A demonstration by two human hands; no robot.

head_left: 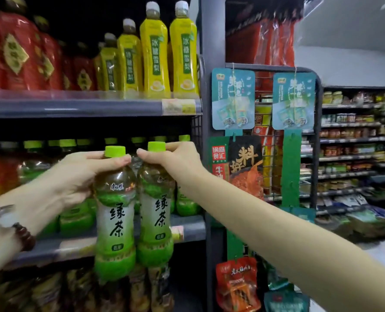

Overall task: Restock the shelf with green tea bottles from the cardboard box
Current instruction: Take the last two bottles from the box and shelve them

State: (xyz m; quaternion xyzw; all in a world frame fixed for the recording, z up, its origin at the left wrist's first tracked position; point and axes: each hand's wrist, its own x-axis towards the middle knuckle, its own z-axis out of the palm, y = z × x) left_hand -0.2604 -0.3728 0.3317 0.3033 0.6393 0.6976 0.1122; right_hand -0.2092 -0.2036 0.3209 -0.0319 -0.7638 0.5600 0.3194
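I hold two green tea bottles upright in front of the middle shelf (191,228). My left hand (79,174) grips the left bottle (115,221) by its neck, just under the light green cap. My right hand (175,161) grips the right bottle (155,217) the same way. The two bottles hang side by side, touching, their bases below the shelf's front edge. Behind them, several more green tea bottles (74,212) stand in rows on that shelf. The cardboard box is out of view.
The upper shelf (74,106) carries yellow pear-drink bottles (182,52) and red bottles (18,52). A grey upright post (206,64) ends the shelf on the right, with hanging snack packets (243,165) beside it. Dark bottles fill the lower shelf. Farther store shelves stand at right.
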